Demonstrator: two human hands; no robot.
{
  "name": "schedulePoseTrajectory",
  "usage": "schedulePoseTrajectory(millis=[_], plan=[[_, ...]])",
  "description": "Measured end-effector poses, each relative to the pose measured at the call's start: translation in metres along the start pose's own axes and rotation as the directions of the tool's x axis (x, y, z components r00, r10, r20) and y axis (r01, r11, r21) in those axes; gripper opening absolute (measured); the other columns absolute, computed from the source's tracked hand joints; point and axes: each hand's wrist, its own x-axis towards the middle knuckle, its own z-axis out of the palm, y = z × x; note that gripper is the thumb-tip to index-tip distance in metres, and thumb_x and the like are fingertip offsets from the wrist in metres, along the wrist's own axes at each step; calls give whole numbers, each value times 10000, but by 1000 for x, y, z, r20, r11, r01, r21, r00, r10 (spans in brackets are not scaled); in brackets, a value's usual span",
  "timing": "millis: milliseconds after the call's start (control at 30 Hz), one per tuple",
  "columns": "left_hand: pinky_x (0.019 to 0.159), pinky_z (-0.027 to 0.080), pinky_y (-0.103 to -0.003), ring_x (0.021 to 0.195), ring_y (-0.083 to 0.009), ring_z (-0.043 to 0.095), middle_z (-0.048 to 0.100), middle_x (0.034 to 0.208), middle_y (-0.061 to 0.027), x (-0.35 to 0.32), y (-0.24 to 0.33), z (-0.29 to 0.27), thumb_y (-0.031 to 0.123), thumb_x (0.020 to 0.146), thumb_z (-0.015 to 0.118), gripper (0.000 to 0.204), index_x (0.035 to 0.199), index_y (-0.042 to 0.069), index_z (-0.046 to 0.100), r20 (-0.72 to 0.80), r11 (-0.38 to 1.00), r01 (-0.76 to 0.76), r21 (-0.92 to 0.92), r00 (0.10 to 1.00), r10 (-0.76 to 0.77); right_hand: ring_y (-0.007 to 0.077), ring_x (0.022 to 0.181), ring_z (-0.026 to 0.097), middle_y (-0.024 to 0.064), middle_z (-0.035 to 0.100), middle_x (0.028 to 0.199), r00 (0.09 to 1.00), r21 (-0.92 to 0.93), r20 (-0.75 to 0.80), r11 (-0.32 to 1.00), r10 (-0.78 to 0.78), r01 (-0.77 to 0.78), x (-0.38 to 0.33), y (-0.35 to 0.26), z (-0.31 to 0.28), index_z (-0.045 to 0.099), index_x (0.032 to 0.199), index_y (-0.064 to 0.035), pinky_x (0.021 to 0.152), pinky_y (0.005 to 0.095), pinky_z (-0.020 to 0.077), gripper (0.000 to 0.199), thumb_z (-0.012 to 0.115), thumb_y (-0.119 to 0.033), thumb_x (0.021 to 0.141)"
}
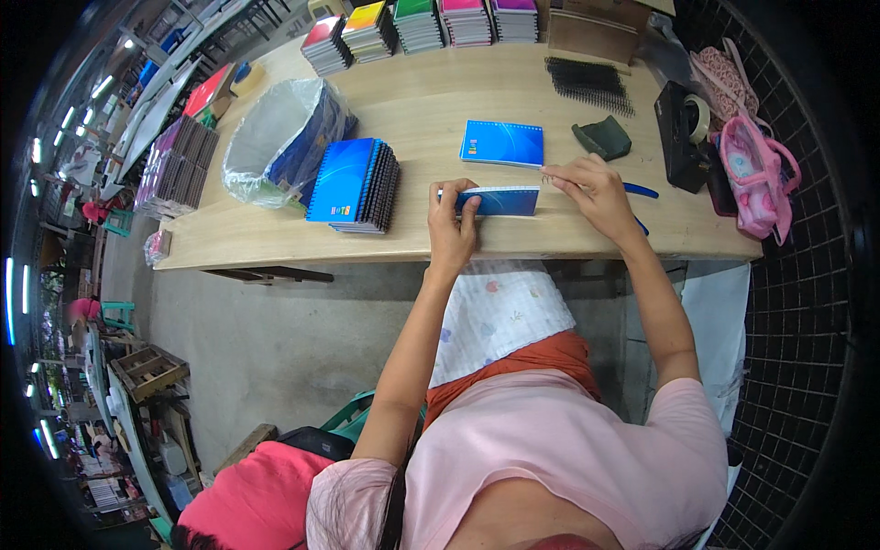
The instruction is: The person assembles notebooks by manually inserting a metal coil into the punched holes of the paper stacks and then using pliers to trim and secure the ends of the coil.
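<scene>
My left hand (451, 225) is closed on a small blue notebook (510, 202), thumb in front and fingers behind, holding it on edge with its row of punched holes upward. By the notebook's right end, my right hand (598, 191) pinches a short piece of thin wire coil (547, 178). Just beyond lies a flat stack of blue unbound covers and sheets (501, 142), holes along the far edge. Blue tool handles (641, 191) show partly behind my right wrist. To the left stands a pile of blue notebooks (344, 183) with black wire spines.
Loose black wire spines (588, 84) and a dark green cloth piece (602, 137) lie at the far right. Beside them are a black tape dispenser (680, 137) and a pink bag (753, 170). A plastic-lined bin (275, 137) stands left; coloured notebook stacks (417, 23) line the back.
</scene>
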Motion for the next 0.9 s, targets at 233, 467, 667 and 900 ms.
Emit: schedulePoseTrajectory(millis=[233,467,667,900], plan=[[805,448,-340,896,-249,555,565,968,-115,3,0,1,73,925,639,127,1025,16,586,-4,997,-71,26,997,71,236,826,649,107,670,893,997,213,71,977,2,-18,4,-2,4,718,988,-44,769,342,505,164,684,-40,828],[801,445,-344,888,-250,550,559,939,-115,1,2,5,66,921,631,112,1006,14,579,-44,998,-68,17,997,68,173,804,621,93,668,921,990,388,138,921,-24,-32,1,1,2,705,959,4,746,297,492,145,676,19,818],[797,454,-351,887,-262,552,565,945,-119,0,0,7,65,919,631,116,1005,12,572,-68,994,-99,49,992,102,219,825,655,128,687,884,978,202,209,978,3,-46,3,-8,-5,685,980,2,734,337,509,142,689,-86,869],[789,463,-367,885,-272,556,571,946,-122,0,-4,7,61,913,635,126,1011,16,569,-62,990,-113,87,991,118,263,811,658,123,659,891,991,121,129,993,-24,8,6,-15,4,660,989,-16,731,378,508,168,676,-145,883]])
